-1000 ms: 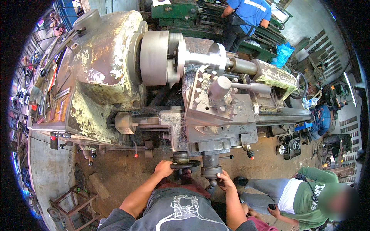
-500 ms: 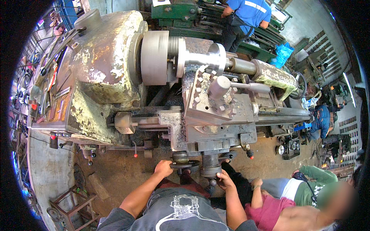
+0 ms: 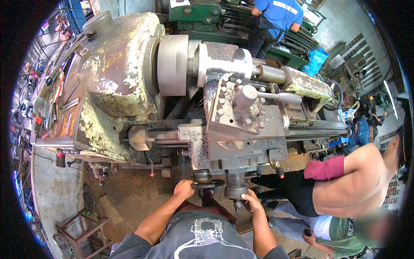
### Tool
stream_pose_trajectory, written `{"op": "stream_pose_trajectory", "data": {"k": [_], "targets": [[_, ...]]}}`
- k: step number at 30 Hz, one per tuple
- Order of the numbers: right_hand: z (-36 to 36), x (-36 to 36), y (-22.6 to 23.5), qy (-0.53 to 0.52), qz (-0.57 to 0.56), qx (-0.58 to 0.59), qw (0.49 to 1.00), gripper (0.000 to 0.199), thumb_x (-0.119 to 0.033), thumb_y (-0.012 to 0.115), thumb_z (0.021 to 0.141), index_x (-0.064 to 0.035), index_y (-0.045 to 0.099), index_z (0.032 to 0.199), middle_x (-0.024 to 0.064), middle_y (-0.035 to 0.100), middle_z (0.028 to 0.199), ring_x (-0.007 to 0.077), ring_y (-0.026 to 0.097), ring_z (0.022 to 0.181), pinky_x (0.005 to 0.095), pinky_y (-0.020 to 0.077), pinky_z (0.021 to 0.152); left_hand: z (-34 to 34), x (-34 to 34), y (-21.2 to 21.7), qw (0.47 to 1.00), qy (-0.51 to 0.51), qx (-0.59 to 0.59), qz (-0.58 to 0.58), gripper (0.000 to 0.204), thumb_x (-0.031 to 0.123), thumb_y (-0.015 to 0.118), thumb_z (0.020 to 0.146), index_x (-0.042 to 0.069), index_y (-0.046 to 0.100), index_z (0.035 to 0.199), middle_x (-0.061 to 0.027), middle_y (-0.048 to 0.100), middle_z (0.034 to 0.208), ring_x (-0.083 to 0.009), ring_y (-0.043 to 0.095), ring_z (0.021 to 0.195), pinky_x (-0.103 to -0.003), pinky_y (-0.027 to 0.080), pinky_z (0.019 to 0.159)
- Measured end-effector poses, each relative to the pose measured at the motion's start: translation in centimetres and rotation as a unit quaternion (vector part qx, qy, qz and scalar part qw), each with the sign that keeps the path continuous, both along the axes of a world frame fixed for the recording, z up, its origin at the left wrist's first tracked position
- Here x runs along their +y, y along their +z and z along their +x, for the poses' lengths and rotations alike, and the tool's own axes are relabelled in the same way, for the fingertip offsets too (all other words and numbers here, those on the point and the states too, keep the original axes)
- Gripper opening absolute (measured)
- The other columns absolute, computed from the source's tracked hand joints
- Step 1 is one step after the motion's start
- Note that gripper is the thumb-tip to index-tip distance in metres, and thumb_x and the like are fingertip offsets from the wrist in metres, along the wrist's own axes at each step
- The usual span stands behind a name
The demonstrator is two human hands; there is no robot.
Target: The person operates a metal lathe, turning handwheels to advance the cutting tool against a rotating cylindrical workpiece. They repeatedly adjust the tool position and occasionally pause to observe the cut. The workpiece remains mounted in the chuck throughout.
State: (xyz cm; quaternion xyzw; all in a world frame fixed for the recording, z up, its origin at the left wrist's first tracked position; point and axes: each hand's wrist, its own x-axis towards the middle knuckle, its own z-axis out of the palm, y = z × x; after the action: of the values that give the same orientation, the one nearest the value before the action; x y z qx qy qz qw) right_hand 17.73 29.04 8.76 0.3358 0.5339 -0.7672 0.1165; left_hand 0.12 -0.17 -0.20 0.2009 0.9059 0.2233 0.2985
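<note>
A large worn metal lathe stands in front of me. My left hand (image 3: 184, 189) is closed around the rim of its dark carriage handwheel (image 3: 209, 184). My right hand (image 3: 252, 201) grips the side of the cross-slide handle (image 3: 236, 190), thumb and fingers against its round collar. Above, a shiny flanged metal shaft (image 3: 220, 66) runs between the grey chuck (image 3: 173, 65) and the tailstock (image 3: 304, 83). The square tool post (image 3: 239, 108), with its bolts and clamping lever, sits on the carriage just nearer to me than the shaft. Metal chips lie around the carriage.
Hand tools lie on the headstock's left tray (image 3: 64, 123). A rusty metal frame (image 3: 82, 226) stands on the floor at lower left. At right, a shirtless person (image 3: 351, 185) and one in green (image 3: 340, 233) are close by. Someone in blue (image 3: 280, 17) works at a green lathe (image 3: 202, 19).
The chuck jaws show in a different position, so the chuck has turned. At right, the shirtless person has moved up and away from my right arm. My hands stay in nearly the same places.
</note>
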Motion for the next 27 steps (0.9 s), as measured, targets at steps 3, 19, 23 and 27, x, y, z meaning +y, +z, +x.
{"op": "stream_pose_trajectory", "data": {"k": [3,19,23,27], "targets": [[-0.6,-0.7,1.4,-0.008,0.067,-0.020,0.998,0.060,-0.022,0.083,0.071,0.0009,0.060,0.121,0.0094,0.070,0.108,0.0203,0.066,0.098,0.0338,0.0507,0.091,-0.1,0.1,0.1,1.000,-0.007,-0.014,0.003,0.032,0.019,0.068,0.075,0.009,0.073,0.106,-0.0183,0.069,0.110,-0.0364,0.066,0.105,-0.046,0.053,0.093],[-0.9,-5.1,4.3,0.037,0.545,-0.032,0.837,0.096,-0.041,0.094,0.058,0.0056,0.052,0.131,0.0267,0.062,0.119,0.0390,0.061,0.113,0.0446,0.0477,0.098,-0.8,-0.1,0.7,0.998,-0.011,-0.059,0.036,0.032,0.025,0.073,0.075,0.006,0.073,0.100,-0.0208,0.069,0.108,-0.0383,0.066,0.103,-0.047,0.053,0.089],[1.4,0.1,1.1,0.018,0.064,-0.122,0.990,0.067,-0.032,0.086,0.076,0.0033,0.057,0.125,0.0136,0.068,0.103,0.0196,0.068,0.085,0.0336,0.0557,0.071,-2.0,-1.8,0.2,0.986,-0.046,-0.060,0.151,0.035,0.028,0.081,0.072,0.003,0.071,0.095,-0.0214,0.069,0.101,-0.0394,0.066,0.098,-0.045,0.053,0.082],[2.5,-1.7,1.6,0.043,0.196,-0.196,0.960,0.046,-0.034,0.083,0.079,0.0011,0.067,0.103,0.0118,0.071,0.083,0.0185,0.069,0.072,0.0333,0.0547,0.065,-1.8,-2.4,-0.6,0.981,-0.042,-0.036,0.189,0.031,0.020,0.077,0.075,0.001,0.070,0.098,-0.0218,0.068,0.103,-0.0394,0.064,0.101,-0.045,0.052,0.086]]}}
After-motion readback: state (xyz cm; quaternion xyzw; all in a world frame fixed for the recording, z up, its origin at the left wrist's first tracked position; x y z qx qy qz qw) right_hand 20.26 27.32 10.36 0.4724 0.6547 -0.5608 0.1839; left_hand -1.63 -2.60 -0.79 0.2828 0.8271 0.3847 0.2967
